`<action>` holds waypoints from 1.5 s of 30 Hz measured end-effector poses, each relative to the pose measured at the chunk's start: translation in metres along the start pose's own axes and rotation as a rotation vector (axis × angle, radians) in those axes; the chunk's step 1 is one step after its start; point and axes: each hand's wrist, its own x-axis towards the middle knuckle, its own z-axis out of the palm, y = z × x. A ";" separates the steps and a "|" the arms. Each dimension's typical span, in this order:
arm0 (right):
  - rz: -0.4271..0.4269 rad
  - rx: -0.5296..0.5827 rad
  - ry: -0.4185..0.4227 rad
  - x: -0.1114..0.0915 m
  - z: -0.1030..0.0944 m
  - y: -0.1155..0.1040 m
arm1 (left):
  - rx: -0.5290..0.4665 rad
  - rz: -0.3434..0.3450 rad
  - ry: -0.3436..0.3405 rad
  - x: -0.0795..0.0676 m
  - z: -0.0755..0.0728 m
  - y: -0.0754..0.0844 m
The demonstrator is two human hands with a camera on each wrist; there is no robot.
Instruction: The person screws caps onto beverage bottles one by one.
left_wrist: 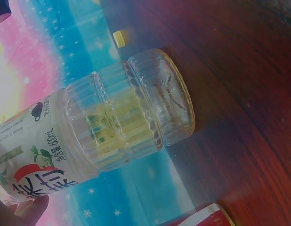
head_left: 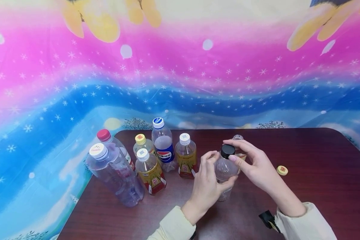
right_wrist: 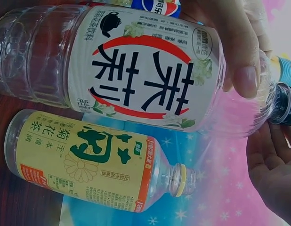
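Note:
My left hand holds a clear bottle around its upper body, upright over the table. In the right wrist view its white jasmine label faces the camera, and in the left wrist view its ribbed base looks drained of drink. Thumb and forefinger of my right hand pinch the black cap on its neck. Behind the held bottle stands a capless bottle with a yellow chrysanthemum tea label, mostly hidden in the head view. A loose yellow cap lies to the right.
On the left stand several capped bottles: a large white-capped one, a red-capped one, a Pepsi bottle, a yellow-capped one and two white-capped ones with gold-and-red labels. A patterned cloth hangs behind the dark table.

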 end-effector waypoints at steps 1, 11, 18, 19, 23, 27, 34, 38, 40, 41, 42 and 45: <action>0.005 0.002 0.005 0.000 0.000 0.000 | 0.001 0.000 0.000 0.000 0.000 0.000; 0.021 0.037 0.047 0.000 0.002 0.002 | 0.008 -0.005 0.008 0.000 -0.001 0.003; 0.040 0.023 0.053 0.000 0.002 -0.004 | 0.012 -0.016 0.011 -0.001 -0.003 0.004; 0.040 0.018 0.054 0.000 0.003 -0.005 | 0.013 -0.018 0.015 -0.001 -0.003 0.004; 0.042 -0.004 0.069 0.000 0.005 -0.007 | 0.023 -0.025 0.034 -0.002 -0.003 0.004; 0.065 -0.027 0.090 0.001 0.008 -0.010 | 0.038 -0.034 0.052 -0.004 -0.003 0.005; 0.134 -0.032 0.097 0.003 0.009 -0.014 | 0.041 -0.069 0.059 -0.004 -0.003 0.008; 0.160 -0.046 0.110 0.003 0.008 -0.014 | 0.034 -0.109 0.007 -0.002 -0.005 0.012; 0.174 -0.050 0.117 0.003 0.008 -0.014 | 0.032 -0.124 -0.022 -0.001 -0.007 0.014; 0.184 -0.048 0.119 0.002 0.007 -0.014 | 0.031 -0.132 -0.039 -0.001 -0.008 0.015; 0.192 -0.044 0.120 0.002 0.007 -0.014 | 0.029 -0.143 -0.057 -0.001 -0.008 0.017; 0.214 -0.033 0.115 0.001 0.006 -0.014 | 0.018 -0.182 -0.107 -0.004 -0.011 0.019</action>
